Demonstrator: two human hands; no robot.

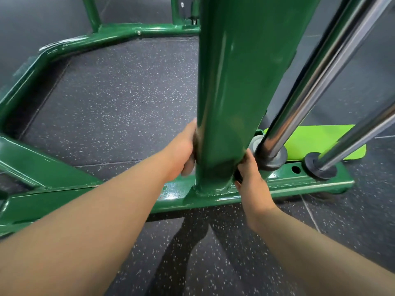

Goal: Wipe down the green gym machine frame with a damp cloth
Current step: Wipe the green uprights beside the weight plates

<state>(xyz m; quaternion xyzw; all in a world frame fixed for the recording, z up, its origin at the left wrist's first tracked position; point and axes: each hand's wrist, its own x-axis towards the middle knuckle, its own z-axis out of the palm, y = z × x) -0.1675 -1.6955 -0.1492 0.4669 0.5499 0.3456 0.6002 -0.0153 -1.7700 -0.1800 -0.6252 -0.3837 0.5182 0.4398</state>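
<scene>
The green machine frame's thick upright post (pixel 235 82) rises from a glossy base beam (pixel 282 189). My left hand (pixel 181 152) wraps around the post's left side just above the weld. On the post's right side, at the same height, my right hand (pixel 252 178) grips a dark cloth (pixel 237 175). Only small dark bits of cloth show at each hand. The rest seems to pass behind the post and is hidden.
Two chrome guide rods (pixel 310 82) (pixel 363 133) slant up on the right from black rubber bumpers (pixel 320 167) on the base beam. A lime-green plate (pixel 316 142) lies behind them. More green frame tubes (pixel 64 48) ring the speckled dark rubber floor (pixel 117 103).
</scene>
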